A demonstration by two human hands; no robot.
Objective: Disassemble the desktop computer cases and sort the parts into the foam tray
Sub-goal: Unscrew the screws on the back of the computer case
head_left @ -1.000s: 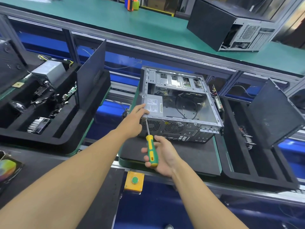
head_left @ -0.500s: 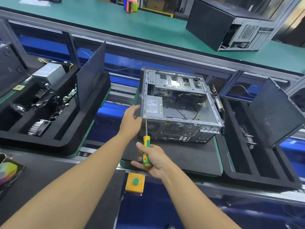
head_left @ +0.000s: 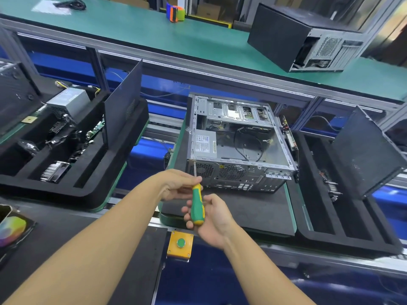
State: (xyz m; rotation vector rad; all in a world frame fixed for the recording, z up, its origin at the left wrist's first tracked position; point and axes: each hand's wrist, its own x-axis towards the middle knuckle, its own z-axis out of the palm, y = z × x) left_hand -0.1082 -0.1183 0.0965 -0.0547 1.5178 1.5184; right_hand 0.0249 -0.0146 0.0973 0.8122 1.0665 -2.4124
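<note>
Two hands are gripping one screwdriver (head_left: 197, 205): the right hand (head_left: 214, 221) is curling its fingers round the green-and-yellow handle, and the left hand (head_left: 176, 186) is pinching the top of that handle where the shaft begins. The tip appears to be meeting the near left top corner of the open computer case (head_left: 237, 150), just in front of the power supply (head_left: 203, 143). The case is standing on the far part of a black pallet (head_left: 253, 208), close to its left edge, with bare pad running to the near edge.

If the shaft is tilting, the tip is likely risking a slip onto the vent grille. A freed screw could be rolling off the left edge into the gap. Loose cables (head_left: 248, 144) may be snagging any lifted part.

To the right, the foam tray (head_left: 343, 241) is lying just beside the pallet. A leaning side panel (head_left: 363, 155) is crowding its far right side, while the near slots are offering open room.
</note>
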